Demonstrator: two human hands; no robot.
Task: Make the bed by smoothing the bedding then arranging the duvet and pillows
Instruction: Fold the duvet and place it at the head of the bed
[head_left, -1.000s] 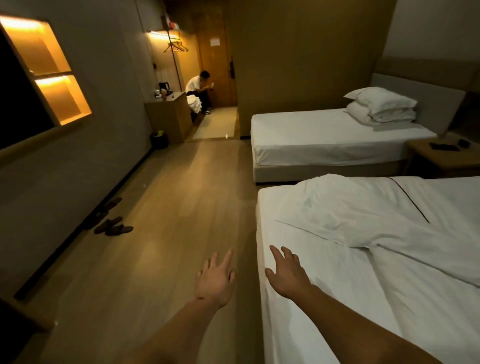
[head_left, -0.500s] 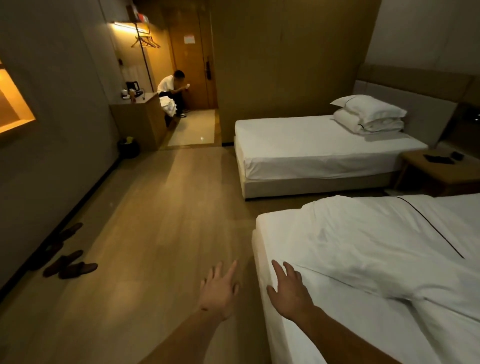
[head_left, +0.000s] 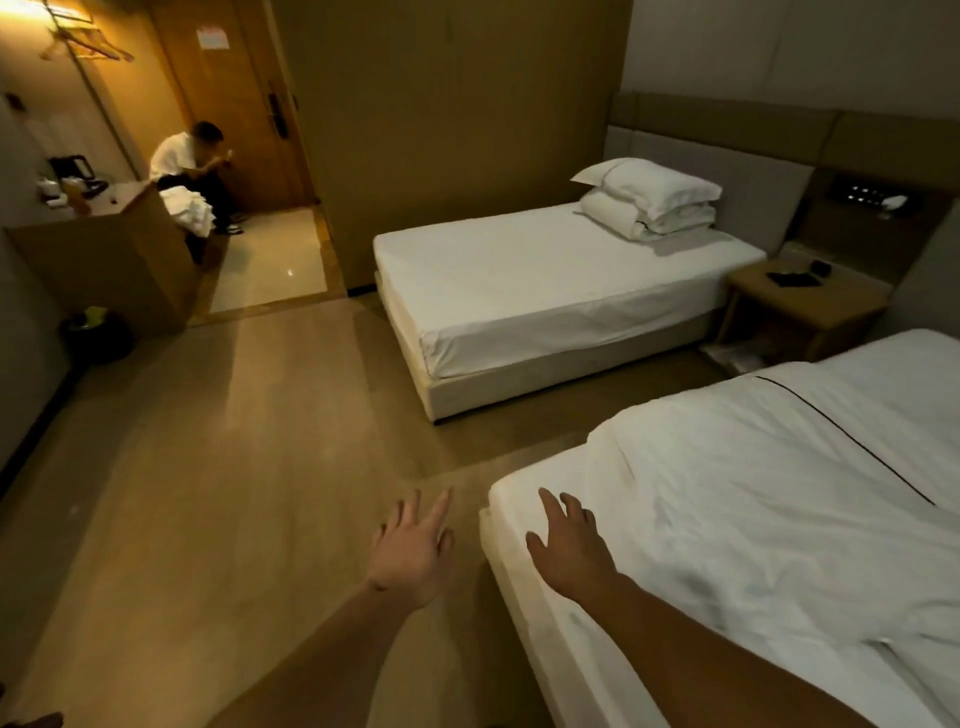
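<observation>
Two bare hands are reaching out ahead of the person at the foot corner of the near white-sheeted bed (head_left: 519, 525). Over the last second the view has been swinging right and the near bed has been sliding lower in the frame, so the person appears to be stepping round toward that corner — while both hands have been keeping the same spread pose. The left hand (head_left: 413, 553) is hovering over the wooden floor (head_left: 234, 467) just beside the mattress edge, fingers straight and apart, holding nothing. The right hand (head_left: 571, 551) is hanging above the corner of the sheet, fingers likewise open and empty; contact with the sheet cannot be told. The rumpled white duvet with a thin dark piping line (head_left: 779, 493) is lying bunched across the upper part of the near bed, its lower edge near the right hand. Two white pillows (head_left: 649, 200) are sitting stacked on the far bed (head_left: 519, 291). By my reading, smoothing is only beginning — the duvet is waiting to be spread.
</observation>
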